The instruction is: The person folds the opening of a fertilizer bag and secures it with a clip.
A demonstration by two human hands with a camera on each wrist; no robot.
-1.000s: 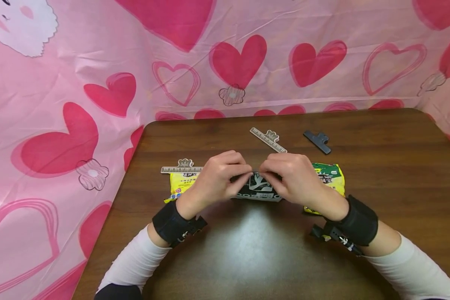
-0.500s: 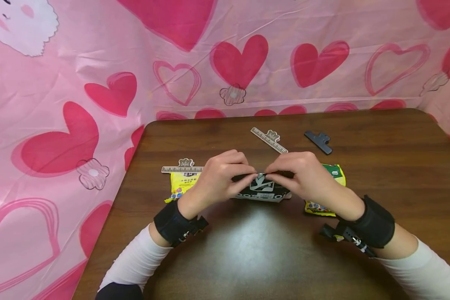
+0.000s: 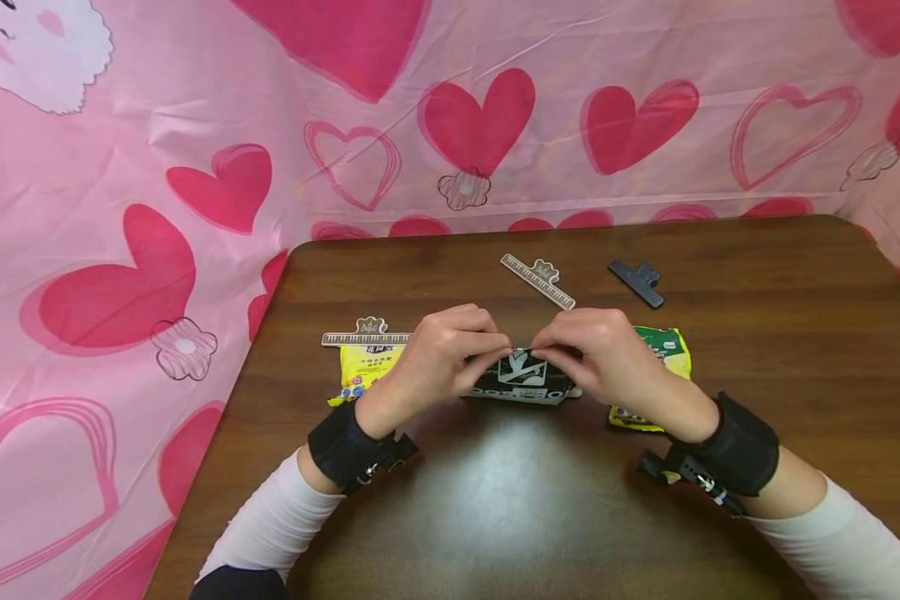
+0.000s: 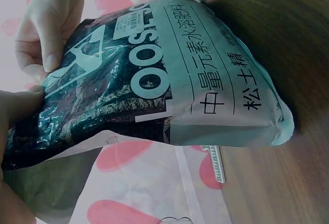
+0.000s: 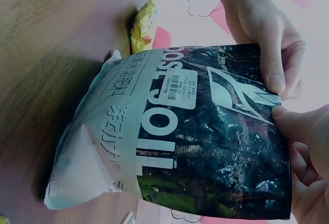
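Plastic-film soil bag (image 3: 523, 379) stands on the wooden table (image 3: 540, 500), between two yellow packets. Left hand (image 3: 442, 354) and right hand (image 3: 607, 358) each pinch its top edge. Judged soft, slippery and moderately heavy; grip the flattened top seam.

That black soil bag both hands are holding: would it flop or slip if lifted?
The soil bag looks plump yet creased, so probably soft and saggy. Its glossy film may be slippery. The left hand and right hand pinch its top edge, suggesting a floppy rim.
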